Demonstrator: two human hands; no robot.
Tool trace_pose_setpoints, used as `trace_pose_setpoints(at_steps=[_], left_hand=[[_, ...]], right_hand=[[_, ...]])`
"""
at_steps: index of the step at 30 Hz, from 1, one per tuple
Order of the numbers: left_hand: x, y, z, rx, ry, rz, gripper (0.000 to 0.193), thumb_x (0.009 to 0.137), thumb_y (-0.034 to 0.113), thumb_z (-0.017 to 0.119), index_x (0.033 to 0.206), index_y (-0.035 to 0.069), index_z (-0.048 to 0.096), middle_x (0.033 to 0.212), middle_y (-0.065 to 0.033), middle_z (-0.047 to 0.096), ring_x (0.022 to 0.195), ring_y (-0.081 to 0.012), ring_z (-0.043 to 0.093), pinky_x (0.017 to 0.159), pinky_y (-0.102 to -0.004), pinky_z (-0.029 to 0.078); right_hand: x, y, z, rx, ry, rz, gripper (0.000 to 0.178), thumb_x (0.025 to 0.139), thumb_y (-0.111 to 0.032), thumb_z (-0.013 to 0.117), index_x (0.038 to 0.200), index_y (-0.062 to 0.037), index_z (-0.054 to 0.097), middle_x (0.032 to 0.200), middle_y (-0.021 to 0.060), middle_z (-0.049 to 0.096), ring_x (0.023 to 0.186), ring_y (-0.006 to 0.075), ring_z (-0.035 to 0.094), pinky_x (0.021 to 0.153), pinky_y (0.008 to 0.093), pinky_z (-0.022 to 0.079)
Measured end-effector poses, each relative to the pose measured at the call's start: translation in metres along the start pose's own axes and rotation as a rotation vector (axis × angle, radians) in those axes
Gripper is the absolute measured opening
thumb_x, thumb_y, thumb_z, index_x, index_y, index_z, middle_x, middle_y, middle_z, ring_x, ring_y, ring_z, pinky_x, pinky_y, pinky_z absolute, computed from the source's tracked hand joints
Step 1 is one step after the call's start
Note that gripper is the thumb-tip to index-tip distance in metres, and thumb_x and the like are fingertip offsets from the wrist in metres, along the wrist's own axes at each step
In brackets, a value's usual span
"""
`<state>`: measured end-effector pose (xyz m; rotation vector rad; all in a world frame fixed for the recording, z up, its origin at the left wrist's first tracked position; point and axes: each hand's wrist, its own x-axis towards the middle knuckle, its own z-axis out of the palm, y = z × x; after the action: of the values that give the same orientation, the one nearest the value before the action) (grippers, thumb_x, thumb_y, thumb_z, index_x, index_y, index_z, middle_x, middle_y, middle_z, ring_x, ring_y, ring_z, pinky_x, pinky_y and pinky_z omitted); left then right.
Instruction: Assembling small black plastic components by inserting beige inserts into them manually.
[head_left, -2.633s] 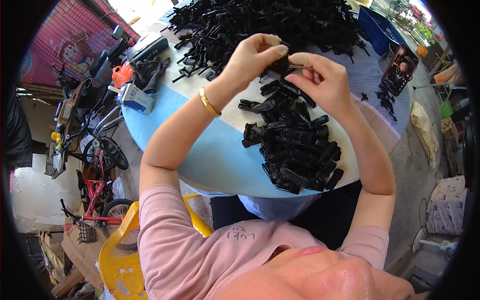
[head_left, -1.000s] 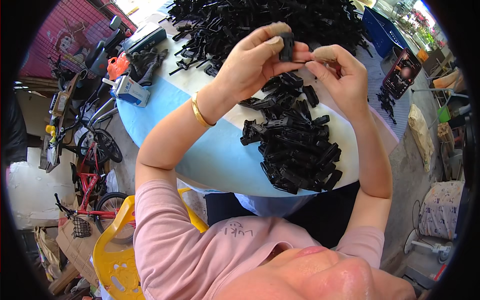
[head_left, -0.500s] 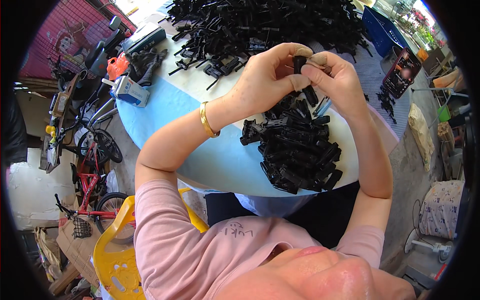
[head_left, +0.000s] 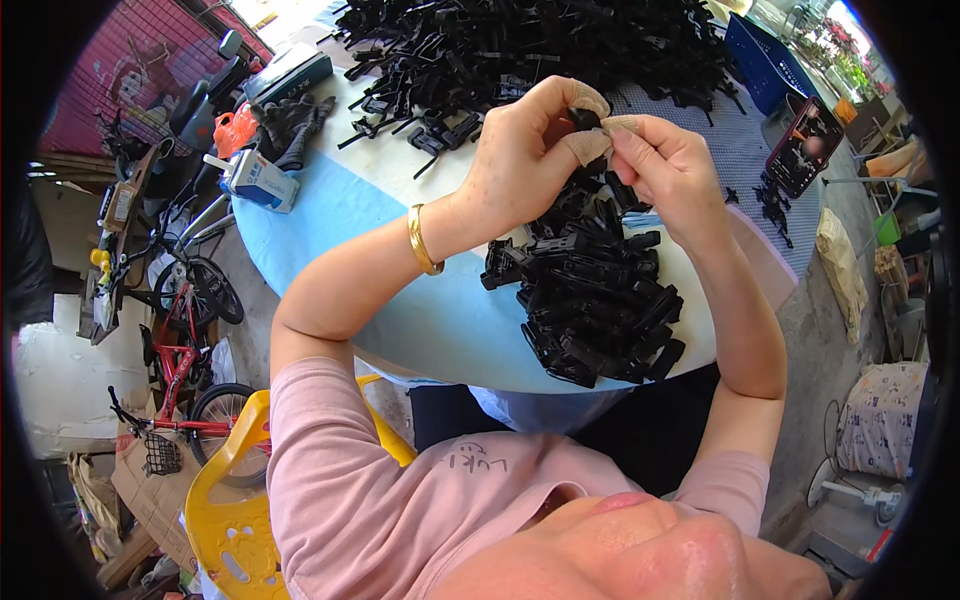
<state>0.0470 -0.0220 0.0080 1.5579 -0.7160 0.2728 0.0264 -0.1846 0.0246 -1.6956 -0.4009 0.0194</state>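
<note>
Above the table, my left hand pinches a small black plastic part between thumb and forefinger, both wrapped in beige finger tape. Right beside it, my right hand is closed, its taped forefinger and thumb pressed together against the same part. Whether the right fingers hold a separate small piece is hidden. Below the hands lies a heap of black plastic assemblies near the table's front edge. A far larger pile of black plastic parts covers the back of the table.
The round table has a pale blue and white cover. At its left stand a blue-white carton, dark gloves and a box. On the right are a phone and a blue basket. A yellow chair stands left.
The black part has turned and now shows only its end between my left fingers. My left hand has shifted slightly up and left; my right fingers have closed in beside it.
</note>
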Motion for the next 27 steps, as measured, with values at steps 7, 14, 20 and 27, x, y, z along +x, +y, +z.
trace_pose_setpoints(at_steps=[7,14,20,27], left_hand=[[-0.001,0.009,-0.005,0.264,-0.045,0.107,0.021,0.077,0.0,0.063,0.096,-0.001,0.054,0.086,-0.0027,0.061,0.072,-0.0033,0.054,0.062,-0.0179,0.046],[-0.003,0.039,-0.009,0.312,-0.375,0.039,0.039,0.067,0.005,0.072,0.101,0.002,0.052,0.079,-0.0056,0.06,0.067,-0.0108,0.059,0.061,-0.0234,0.049],[-0.006,0.029,0.0,0.341,-0.546,0.322,0.04,0.068,0.016,0.072,0.103,0.005,0.055,0.084,-0.0089,0.061,0.073,-0.0188,0.058,0.066,-0.0276,0.048],[0.027,-0.016,-0.044,0.023,-0.156,-0.291,0.041,0.089,0.03,0.05,0.117,-0.001,0.047,0.106,-0.0126,0.056,0.09,-0.0159,0.058,0.079,-0.0265,0.048]], right_hand=[[0.004,-0.003,-0.009,-0.116,-0.056,-0.034,0.018,0.088,-0.015,0.052,0.095,-0.0009,0.06,0.065,-0.0032,0.051,0.05,0.0002,0.038,0.044,0.0148,0.028],[0.021,0.008,-0.033,-0.705,-0.012,-0.014,0.03,0.075,-0.029,0.067,0.084,-0.001,0.061,0.072,0.0076,0.06,0.067,0.0115,0.057,0.061,0.0242,0.044],[0.026,0.036,-0.016,-0.855,0.014,-0.051,0.029,0.07,-0.03,0.066,0.08,-0.0022,0.06,0.07,0.0108,0.062,0.061,0.0215,0.06,0.059,0.0298,0.046],[0.015,0.009,-0.021,-0.696,0.173,-0.456,0.011,0.071,0.002,0.063,0.079,-0.0026,0.057,0.077,0.0044,0.065,0.06,0.0048,0.057,0.052,0.0178,0.042]])
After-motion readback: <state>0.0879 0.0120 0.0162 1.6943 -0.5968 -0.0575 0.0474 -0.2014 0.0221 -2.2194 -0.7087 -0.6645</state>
